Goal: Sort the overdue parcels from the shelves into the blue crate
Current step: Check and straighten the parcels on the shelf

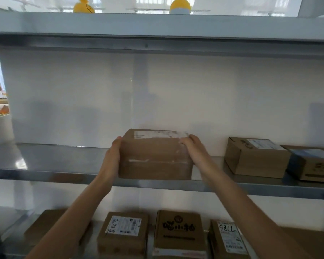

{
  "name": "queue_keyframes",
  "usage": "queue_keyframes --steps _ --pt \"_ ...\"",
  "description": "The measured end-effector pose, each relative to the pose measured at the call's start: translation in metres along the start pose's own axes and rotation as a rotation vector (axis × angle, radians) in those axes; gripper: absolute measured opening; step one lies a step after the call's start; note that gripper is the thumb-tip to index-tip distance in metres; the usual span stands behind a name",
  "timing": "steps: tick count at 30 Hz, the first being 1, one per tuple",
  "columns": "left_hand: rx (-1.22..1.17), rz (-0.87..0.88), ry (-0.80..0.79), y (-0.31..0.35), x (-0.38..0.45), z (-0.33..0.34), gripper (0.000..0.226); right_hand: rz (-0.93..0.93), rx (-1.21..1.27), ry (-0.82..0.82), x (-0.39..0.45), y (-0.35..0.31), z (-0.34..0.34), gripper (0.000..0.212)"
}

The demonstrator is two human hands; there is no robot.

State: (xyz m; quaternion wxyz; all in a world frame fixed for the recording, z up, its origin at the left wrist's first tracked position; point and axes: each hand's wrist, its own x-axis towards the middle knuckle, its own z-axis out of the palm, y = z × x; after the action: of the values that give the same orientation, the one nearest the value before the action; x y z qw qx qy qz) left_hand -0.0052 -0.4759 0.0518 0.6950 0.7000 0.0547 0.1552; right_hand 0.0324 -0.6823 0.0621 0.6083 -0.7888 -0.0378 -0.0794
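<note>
Now left hand (111, 156), right hand (194, 148) clasp cardboard parcel (154, 159) sides, fingers curled round edges, on middle shelf (45, 165).

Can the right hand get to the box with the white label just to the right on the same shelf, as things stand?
Probably not yet: the right hand and left hand both hold the brown parcel. The way itself looks free, since bare shelf separates it from the labelled box.
</note>
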Motion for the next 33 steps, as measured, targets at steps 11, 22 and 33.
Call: queue_keyframes --steps 11,22,33 --pt "0.142 0.001 0.145 -0.013 0.024 -0.008 0.041 -0.037 0.101 -0.003 0.009 0.015 0.036 0.069" --pt "0.153 0.808 0.094 0.019 -0.053 0.178 0.038 -0.42 -0.181 0.598 -0.015 0.046 -0.159 0.055" --pt "-0.096 -0.128 -0.223 -0.034 -0.032 0.307 0.065 -0.173 -0.271 0.493 0.005 0.127 -0.222 0.072"
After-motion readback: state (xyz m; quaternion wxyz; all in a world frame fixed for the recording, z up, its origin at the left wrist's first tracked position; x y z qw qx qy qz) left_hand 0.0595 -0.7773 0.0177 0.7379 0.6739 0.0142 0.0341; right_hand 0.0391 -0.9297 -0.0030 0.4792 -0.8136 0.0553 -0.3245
